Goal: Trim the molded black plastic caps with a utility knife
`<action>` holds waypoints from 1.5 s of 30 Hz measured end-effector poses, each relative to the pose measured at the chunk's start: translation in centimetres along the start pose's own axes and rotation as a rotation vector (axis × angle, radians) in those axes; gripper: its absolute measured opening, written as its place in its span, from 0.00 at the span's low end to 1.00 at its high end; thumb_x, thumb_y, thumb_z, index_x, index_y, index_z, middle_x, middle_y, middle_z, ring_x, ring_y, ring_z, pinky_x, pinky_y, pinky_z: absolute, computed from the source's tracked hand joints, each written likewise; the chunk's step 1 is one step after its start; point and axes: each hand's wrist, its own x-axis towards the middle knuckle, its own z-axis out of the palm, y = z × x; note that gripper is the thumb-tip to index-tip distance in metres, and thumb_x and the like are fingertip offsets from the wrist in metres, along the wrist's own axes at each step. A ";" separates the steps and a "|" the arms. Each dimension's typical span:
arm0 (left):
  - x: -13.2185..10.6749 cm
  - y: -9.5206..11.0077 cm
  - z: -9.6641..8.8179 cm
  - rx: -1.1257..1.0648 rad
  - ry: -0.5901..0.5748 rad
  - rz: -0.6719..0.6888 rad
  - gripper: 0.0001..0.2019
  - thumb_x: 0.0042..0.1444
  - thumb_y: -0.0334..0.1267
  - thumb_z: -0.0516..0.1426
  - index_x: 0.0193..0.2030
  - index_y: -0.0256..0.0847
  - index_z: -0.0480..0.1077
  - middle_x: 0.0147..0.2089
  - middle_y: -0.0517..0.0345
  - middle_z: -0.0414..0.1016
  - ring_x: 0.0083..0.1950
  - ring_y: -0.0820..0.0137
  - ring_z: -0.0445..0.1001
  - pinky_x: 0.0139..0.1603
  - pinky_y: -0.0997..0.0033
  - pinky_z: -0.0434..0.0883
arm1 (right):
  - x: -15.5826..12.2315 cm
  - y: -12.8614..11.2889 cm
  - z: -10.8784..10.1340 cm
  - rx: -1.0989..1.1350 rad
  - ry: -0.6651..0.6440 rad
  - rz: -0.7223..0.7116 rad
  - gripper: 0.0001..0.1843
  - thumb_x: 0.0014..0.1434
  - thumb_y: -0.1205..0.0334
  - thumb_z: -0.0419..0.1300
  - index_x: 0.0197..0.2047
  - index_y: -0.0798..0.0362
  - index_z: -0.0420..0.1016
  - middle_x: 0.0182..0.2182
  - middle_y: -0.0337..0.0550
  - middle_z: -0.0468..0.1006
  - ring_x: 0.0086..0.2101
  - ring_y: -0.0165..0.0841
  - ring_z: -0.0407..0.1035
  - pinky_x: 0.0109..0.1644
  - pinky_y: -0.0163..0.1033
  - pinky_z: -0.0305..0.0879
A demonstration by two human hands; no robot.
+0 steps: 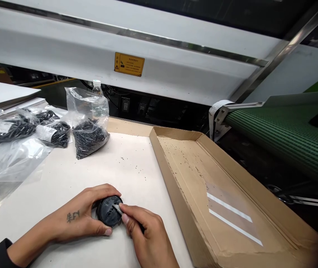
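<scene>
My left hand (87, 214) is curled around the rim of a round black plastic part (107, 212), thumb on the near side and fingers on the far side. The part's flat face, with small holes and slots, is turned up toward me. In my right hand (146, 230), a small pointed metal tool (117, 209) is pinched between thumb and fingertips. Its tip rests at or just over the middle of the black part. The rest of the tool is mostly hidden by my fingers, so its exact kind is unclear.
A plastic bag of small black pieces (90, 139) stands on the white tabletop (131, 160), with tiny black bits scattered nearby. More bags of black parts (21, 126) lie left. A shallow cardboard tray (183, 197) sits right, beside a green conveyor belt (282, 130).
</scene>
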 end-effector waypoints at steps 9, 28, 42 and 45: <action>-0.2 0.2 0.0 -0.001 0.018 -0.010 0.31 0.43 0.41 0.69 0.55 0.52 0.67 0.55 0.61 0.69 0.56 0.61 0.68 0.56 0.66 0.66 | -0.2 0.1 -0.1 -0.084 -0.025 -0.070 0.15 0.65 0.62 0.55 0.52 0.47 0.77 0.40 0.43 0.80 0.40 0.37 0.74 0.47 0.37 0.68; -0.2 -0.3 0.0 -0.012 0.000 -0.004 0.30 0.47 0.40 0.67 0.57 0.53 0.63 0.59 0.58 0.66 0.59 0.59 0.65 0.59 0.63 0.64 | -0.7 -1.5 -0.1 0.307 -0.021 0.120 0.12 0.61 0.56 0.60 0.46 0.48 0.79 0.28 0.41 0.75 0.27 0.30 0.68 0.34 0.34 0.64; -0.3 -0.2 -0.2 -0.718 0.196 0.061 0.25 0.56 0.40 0.60 0.60 0.47 0.60 0.65 0.48 0.63 0.66 0.53 0.59 0.67 0.52 0.53 | 0.9 -0.8 -0.8 0.947 -0.075 0.153 0.31 0.59 0.51 0.64 0.60 0.55 0.62 0.30 0.41 0.73 0.22 0.26 0.65 0.24 0.32 0.64; -0.4 -0.3 -0.2 -1.067 0.138 0.091 0.24 0.64 0.51 0.46 0.58 0.36 0.64 0.61 0.38 0.69 0.61 0.49 0.66 0.65 0.47 0.55 | 0.9 -0.5 -0.7 0.977 -0.131 0.183 0.35 0.60 0.49 0.63 0.63 0.55 0.56 0.28 0.40 0.74 0.20 0.26 0.64 0.21 0.30 0.62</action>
